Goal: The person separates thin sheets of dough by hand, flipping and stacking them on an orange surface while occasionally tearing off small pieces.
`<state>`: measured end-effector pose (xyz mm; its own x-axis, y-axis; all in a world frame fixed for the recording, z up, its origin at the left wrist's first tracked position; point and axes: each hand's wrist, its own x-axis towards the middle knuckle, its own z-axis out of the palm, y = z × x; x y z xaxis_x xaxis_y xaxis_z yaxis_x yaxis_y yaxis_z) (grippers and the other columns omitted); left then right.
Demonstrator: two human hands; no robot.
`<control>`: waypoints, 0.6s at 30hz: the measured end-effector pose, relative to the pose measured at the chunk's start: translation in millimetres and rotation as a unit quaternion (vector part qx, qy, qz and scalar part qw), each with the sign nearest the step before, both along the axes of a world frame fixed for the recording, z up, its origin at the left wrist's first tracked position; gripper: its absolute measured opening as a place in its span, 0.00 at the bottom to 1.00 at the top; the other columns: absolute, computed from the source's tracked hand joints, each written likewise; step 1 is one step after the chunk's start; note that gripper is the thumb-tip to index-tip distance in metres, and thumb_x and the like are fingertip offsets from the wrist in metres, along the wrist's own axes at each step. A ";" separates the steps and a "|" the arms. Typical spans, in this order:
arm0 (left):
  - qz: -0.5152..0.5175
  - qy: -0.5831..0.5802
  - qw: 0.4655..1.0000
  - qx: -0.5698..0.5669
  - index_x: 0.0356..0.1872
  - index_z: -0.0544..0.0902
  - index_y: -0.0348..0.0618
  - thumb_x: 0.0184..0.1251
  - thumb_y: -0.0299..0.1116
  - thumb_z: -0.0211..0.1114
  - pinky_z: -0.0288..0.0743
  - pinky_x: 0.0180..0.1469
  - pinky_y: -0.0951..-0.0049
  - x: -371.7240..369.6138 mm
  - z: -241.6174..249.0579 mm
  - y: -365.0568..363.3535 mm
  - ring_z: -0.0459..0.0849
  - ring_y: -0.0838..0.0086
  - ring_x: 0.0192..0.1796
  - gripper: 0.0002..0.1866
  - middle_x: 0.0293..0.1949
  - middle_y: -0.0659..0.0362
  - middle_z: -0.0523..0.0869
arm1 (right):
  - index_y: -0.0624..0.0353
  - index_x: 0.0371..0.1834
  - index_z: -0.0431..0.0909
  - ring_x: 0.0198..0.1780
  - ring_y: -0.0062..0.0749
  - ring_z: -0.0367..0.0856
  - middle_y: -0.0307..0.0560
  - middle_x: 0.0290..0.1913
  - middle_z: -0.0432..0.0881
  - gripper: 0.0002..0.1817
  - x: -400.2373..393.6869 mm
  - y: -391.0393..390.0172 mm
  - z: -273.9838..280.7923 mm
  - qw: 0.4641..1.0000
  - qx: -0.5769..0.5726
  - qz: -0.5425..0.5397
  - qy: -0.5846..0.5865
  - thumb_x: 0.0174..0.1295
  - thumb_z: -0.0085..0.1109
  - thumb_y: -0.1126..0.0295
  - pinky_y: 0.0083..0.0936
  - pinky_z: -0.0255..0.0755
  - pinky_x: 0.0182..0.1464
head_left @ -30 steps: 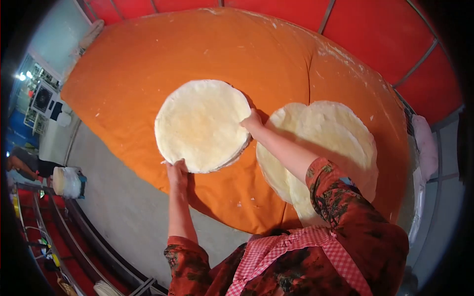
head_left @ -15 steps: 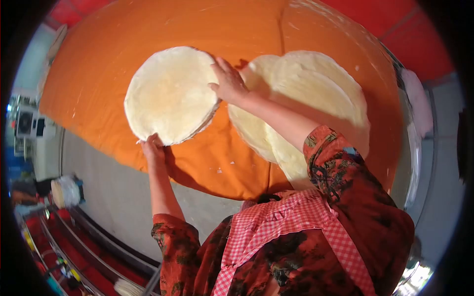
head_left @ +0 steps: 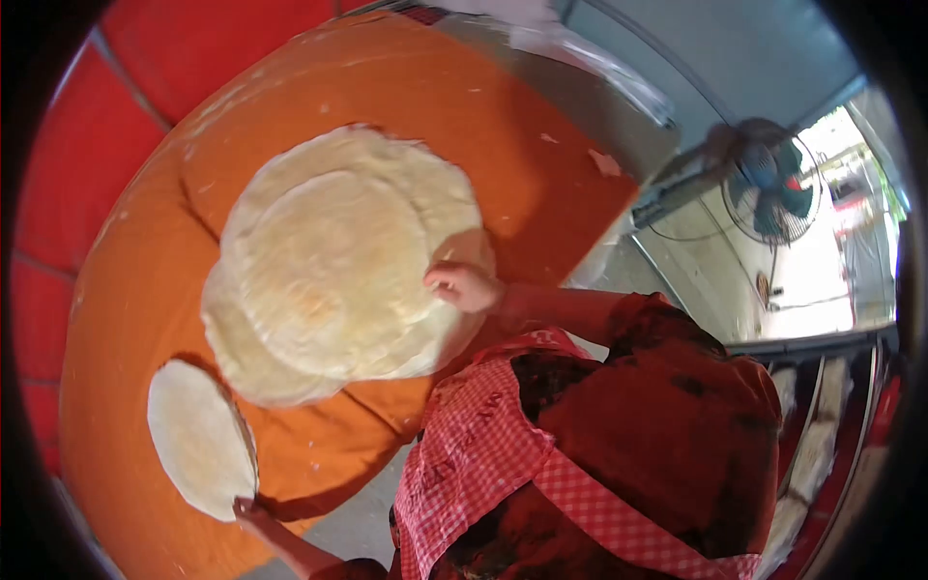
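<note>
A wide pile of thin, pale flatbreads (head_left: 454, 203) lies on the orange cloth (head_left: 522, 145), its sheets overlapping unevenly. On top of it rests a smaller round flatbread (head_left: 338, 261). My right hand (head_left: 466, 287) is at that round's right edge, over the pile, fingers curled and closed; whether they pinch the sheet is hidden. At lower left stands a separate flatbread stack (head_left: 200, 440), seen at a slant. My left hand (head_left: 249, 510) grips its near edge between thumb and fingers.
A fan (head_left: 773, 184) stands at the right beyond the table. Racks with pale folded items (head_left: 812, 459) are at the lower right. Red panels (head_left: 87, 145) border the table's left side, and clear plastic (head_left: 599, 63) lies along its far edge.
My view has turned to the right. My right hand has left the stack and is now over the wide pile, where a round flatbread lies on top. My left hand stays at the stack's edge.
</note>
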<state>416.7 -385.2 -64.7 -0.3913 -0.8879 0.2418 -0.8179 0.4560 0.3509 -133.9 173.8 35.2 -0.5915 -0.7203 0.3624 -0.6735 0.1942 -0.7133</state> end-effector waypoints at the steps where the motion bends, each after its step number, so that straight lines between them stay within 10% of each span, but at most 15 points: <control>1: 0.006 -0.023 0.999 -0.046 0.50 0.80 0.34 0.60 0.33 0.61 0.78 0.45 0.55 9.1 -9.8 -11.9 0.83 0.49 0.45 0.18 0.42 0.40 0.85 | 0.59 0.38 0.78 0.39 0.44 0.81 0.49 0.40 0.82 0.05 -11.9 23.7 -4.1 0.999 -0.028 -0.034 0.004 0.59 0.55 0.76 0.34 0.74 0.40; 4: -0.007 -0.020 0.976 -0.216 0.51 0.78 0.38 0.55 0.29 0.63 0.79 0.42 0.55 42.4 -50.4 -41.8 0.83 0.50 0.40 0.20 0.38 0.43 0.84 | 0.56 0.37 0.79 0.34 0.46 0.82 0.49 0.31 0.81 0.05 -44.5 116.9 -0.5 0.967 0.066 -0.232 -0.077 0.60 0.55 0.73 0.35 0.75 0.38; 7: 0.202 0.238 0.943 -0.114 0.52 0.76 0.38 0.54 0.27 0.63 0.78 0.40 0.57 -28.3 -3.7 51.9 0.82 0.54 0.38 0.21 0.37 0.47 0.83 | 0.58 0.35 0.80 0.35 0.47 0.83 0.51 0.31 0.83 0.04 -103.0 204.2 -26.5 0.924 0.009 -0.379 0.048 0.59 0.56 0.72 0.35 0.75 0.37; 11: 0.236 0.463 0.854 -0.026 0.52 0.74 0.38 0.52 0.25 0.63 0.77 0.38 0.60 -115.0 45.8 183.5 0.80 0.60 0.37 0.23 0.35 0.52 0.80 | 0.58 0.33 0.82 0.39 0.48 0.83 0.53 0.33 0.84 0.07 -181.4 315.5 -42.5 0.771 0.026 -0.636 0.014 0.58 0.59 0.67 0.39 0.75 0.38; 18: 0.143 0.492 0.857 0.063 0.55 0.71 0.39 0.62 0.26 0.57 0.73 0.39 0.66 -299.6 115.9 398.7 0.76 0.68 0.39 0.19 0.38 0.55 0.77 | 0.61 0.35 0.80 0.45 0.50 0.82 0.55 0.36 0.84 0.19 -245.4 372.8 -32.6 0.757 0.097 -0.642 -0.075 0.50 0.66 0.56 0.41 0.74 0.45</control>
